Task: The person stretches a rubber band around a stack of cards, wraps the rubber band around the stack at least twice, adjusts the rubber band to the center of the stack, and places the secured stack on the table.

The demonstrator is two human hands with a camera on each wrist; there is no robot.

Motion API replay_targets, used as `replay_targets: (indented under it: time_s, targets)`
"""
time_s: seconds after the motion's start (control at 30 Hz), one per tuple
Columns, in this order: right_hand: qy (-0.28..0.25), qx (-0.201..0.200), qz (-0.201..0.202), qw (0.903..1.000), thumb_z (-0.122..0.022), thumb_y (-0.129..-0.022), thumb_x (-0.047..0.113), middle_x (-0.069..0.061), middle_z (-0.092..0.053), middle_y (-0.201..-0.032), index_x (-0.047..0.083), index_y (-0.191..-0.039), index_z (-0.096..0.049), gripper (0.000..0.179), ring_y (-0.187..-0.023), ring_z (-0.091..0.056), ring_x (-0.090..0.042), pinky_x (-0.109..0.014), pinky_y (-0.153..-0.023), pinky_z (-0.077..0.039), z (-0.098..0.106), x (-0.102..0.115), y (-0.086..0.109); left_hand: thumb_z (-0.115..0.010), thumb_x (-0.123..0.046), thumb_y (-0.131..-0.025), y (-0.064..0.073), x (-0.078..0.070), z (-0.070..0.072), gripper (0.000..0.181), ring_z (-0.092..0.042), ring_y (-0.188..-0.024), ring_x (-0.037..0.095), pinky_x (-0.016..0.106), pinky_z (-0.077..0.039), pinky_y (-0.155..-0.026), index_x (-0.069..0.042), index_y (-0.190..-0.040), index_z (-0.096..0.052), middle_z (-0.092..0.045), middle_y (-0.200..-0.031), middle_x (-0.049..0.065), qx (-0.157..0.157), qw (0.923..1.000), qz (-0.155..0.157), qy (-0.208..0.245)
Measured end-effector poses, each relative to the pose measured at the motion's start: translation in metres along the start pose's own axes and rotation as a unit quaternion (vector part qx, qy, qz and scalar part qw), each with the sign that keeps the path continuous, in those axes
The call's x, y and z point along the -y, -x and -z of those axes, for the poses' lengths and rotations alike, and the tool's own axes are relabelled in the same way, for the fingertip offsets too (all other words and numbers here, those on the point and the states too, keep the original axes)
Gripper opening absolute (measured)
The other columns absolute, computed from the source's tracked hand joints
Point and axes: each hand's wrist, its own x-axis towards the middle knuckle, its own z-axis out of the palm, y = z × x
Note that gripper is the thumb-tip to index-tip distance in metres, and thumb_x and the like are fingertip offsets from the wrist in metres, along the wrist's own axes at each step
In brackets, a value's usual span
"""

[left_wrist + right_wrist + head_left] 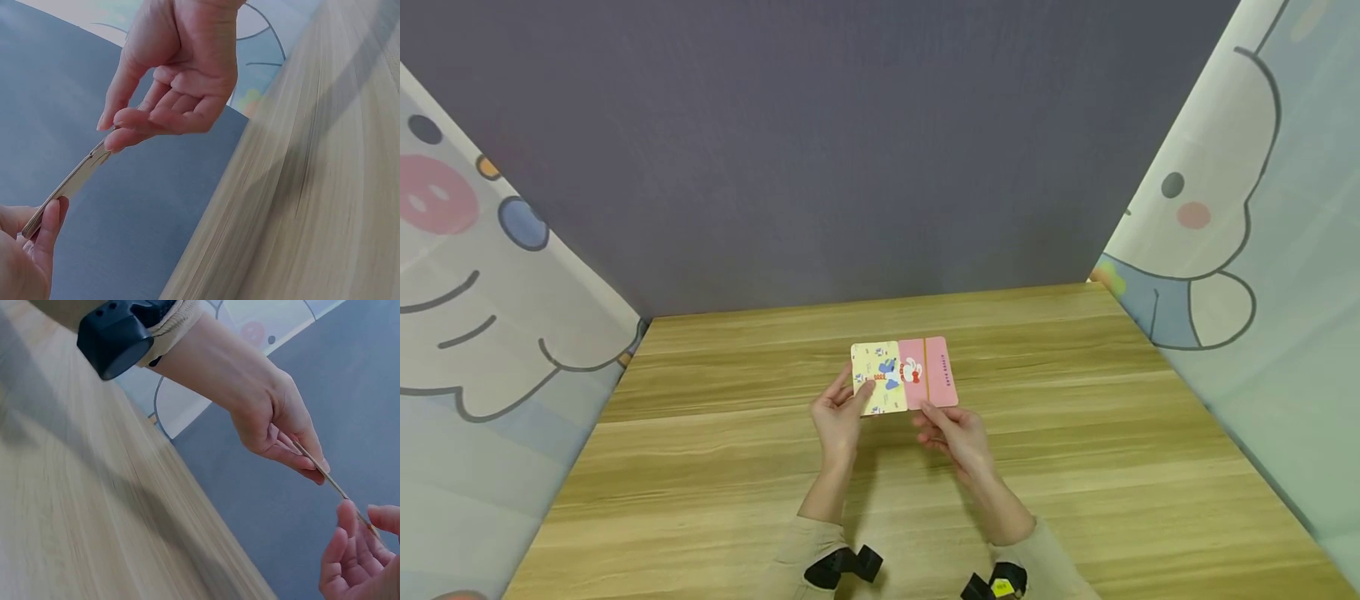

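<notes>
A thin notebook (880, 367) is held up over the wooden table, one half yellow with a blue cartoon animal, the other pink with a white rabbit and a gold-coloured band. My left hand (838, 423) grips its left end, thumb on the printed face and fingers behind. At the lower edge of the pink half, my right hand (958, 437) pinches the notebook between thumb and fingers. The left wrist view shows the notebook (69, 181) edge-on, with thin layers along its side. From the right wrist, the notebook (337, 487) appears as a narrow line between both hands.
The wood-grain table (715, 467) spreads below the hands. A dark grey panel (865, 150) rises behind it, and cartoon-printed curtains (1240, 250) hang at both sides. Black wrist cameras (844, 567) are strapped over the beige sleeves.
</notes>
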Motion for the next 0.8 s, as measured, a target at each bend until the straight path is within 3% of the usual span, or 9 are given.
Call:
replay_targets:
  time_s: [0.1,0.2,0.27,0.33,0.43,0.5,0.57,0.7,0.8]
  targets:
    - [0.027,0.043,-0.002,0.9987,-0.062,-0.083,0.031,-0.01,-0.067,-0.081,0.0,-0.093,-0.065,0.033,-0.061,-0.062,-0.014,-0.028,-0.056,-0.053,0.019,-0.022,-0.014,-0.071,-0.002,-0.073,0.0,0.0,0.0,0.043,-0.052,-0.042,0.004,0.01,-0.037,-0.037,0.0,-0.114,-0.058,-0.064,-0.076,0.024,0.005,1.0,0.001,-0.001]
    - [0.048,0.086,0.006,0.9951,-0.061,-0.084,0.03,-0.01,-0.067,-0.082,0.001,-0.096,-0.065,0.031,-0.064,-0.063,-0.017,-0.031,-0.058,-0.053,0.031,-0.025,-0.018,-0.071,-0.002,-0.073,0.0,0.0,0.001,0.043,-0.041,-0.035,0.002,0.01,-0.029,-0.033,0.0,-0.114,-0.058,-0.063,-0.072,0.023,0.011,0.9999,-0.003,-0.004]
    - [0.071,0.108,0.018,0.9914,-0.058,-0.087,0.024,-0.013,-0.066,-0.084,-0.002,-0.098,-0.063,0.028,-0.066,-0.064,-0.021,-0.034,-0.06,-0.053,0.031,-0.006,-0.008,-0.071,-0.002,-0.073,0.0,0.0,0.001,0.042,-0.037,-0.034,0.002,0.01,-0.026,-0.032,0.0,-0.114,-0.058,-0.063,-0.072,0.023,0.011,0.9999,-0.003,-0.007]
    - [0.088,0.127,0.03,0.9876,-0.059,-0.087,0.024,-0.012,-0.066,-0.085,-0.002,-0.099,-0.063,0.029,-0.069,-0.064,-0.021,-0.035,-0.061,-0.053,0.038,-0.003,-0.01,-0.071,-0.002,-0.073,0.0,0.0,0.001,0.042,-0.039,-0.034,0.002,0.01,-0.027,-0.033,0.0,-0.113,-0.058,-0.063,-0.073,0.023,0.008,0.9999,-0.003,-0.009]
    - [0.122,0.13,0.034,0.9834,-0.057,-0.088,0.015,-0.011,-0.066,-0.082,-0.009,-0.098,-0.059,0.027,-0.067,-0.062,-0.02,-0.035,-0.062,-0.053,0.026,0.039,0.008,-0.071,0.0,-0.072,0.0,0.0,0.001,0.042,-0.044,-0.037,0.003,0.01,-0.029,-0.034,0.001,-0.113,-0.058,-0.063,-0.076,0.025,0.002,1.0,-0.001,-0.004]
    - [0.142,0.133,0.042,0.98,-0.058,-0.087,0.015,-0.007,-0.066,-0.08,-0.012,-0.098,-0.059,0.029,-0.066,-0.061,-0.015,-0.034,-0.062,-0.053,0.025,0.053,0.011,-0.071,0.0,-0.072,0.0,0.0,0.002,0.042,-0.043,-0.036,0.002,0.01,-0.029,-0.034,0.001,-0.112,-0.058,-0.063,-0.074,0.024,0.003,1.0,-0.002,-0.001]
    - [0.173,0.124,0.048,0.9759,-0.058,-0.086,0.009,-0.008,-0.065,-0.08,-0.016,-0.097,-0.057,0.026,-0.066,-0.059,-0.013,-0.033,-0.063,-0.052,0.013,0.085,0.025,-0.07,0.0,-0.073,0.001,0.0,0.003,0.041,-0.04,-0.035,0.001,0.01,-0.028,-0.033,0.001,-0.112,-0.059,-0.063,-0.069,0.021,0.009,1.0,-0.004,-0.001]
    - [0.216,0.103,0.075,0.968,-0.06,-0.085,0.008,-0.014,-0.065,-0.087,-0.013,-0.096,-0.06,0.024,-0.072,-0.06,-0.016,-0.033,-0.066,-0.051,0.016,0.097,0.019,-0.07,-0.001,-0.073,0.002,0.0,0.005,0.041,-0.031,-0.032,0.001,0.01,-0.025,-0.032,0.0,-0.113,-0.059,-0.062,-0.063,0.015,0.018,0.9998,-0.007,-0.005]
    - [0.245,0.088,0.103,0.9601,-0.062,-0.083,0.008,-0.016,-0.064,-0.092,-0.01,-0.094,-0.062,0.021,-0.077,-0.06,-0.018,-0.031,-0.068,-0.051,0.017,0.105,0.011,-0.07,0.0,-0.073,0.003,0.0,0.006,0.042,-0.035,-0.033,0.002,0.01,-0.027,-0.032,0.001,-0.114,-0.057,-0.063,-0.066,0.016,0.017,0.9998,-0.004,-0.003]
